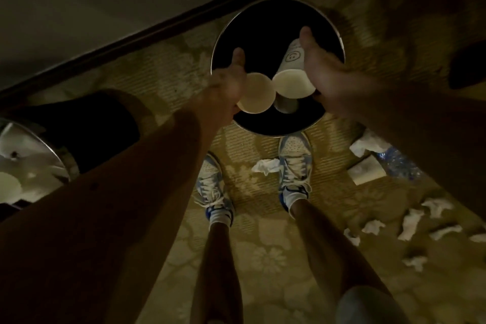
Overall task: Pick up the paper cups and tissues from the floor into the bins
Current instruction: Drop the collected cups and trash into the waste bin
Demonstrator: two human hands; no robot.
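Over the dark round bin (332,26) I hold two white paper cups. My left hand (228,81) grips one cup (256,94), its open mouth facing the camera. My right hand (322,66) grips the other cup (293,79), which has a smiley face printed on its side. Deep inside the bin lies another cup (286,106). Crumpled white tissues lie on the patterned carpet: one (265,166) between my shoes, one (368,145) at right, several more (410,223) at lower right.
A second metal-rimmed bin (56,158) stands at the left edge with a cup and white scraps inside. A dark baseboard (147,30) runs along the wall behind the bins. A crushed plastic bottle (397,163) and a flat paper piece (366,172) lie at right.
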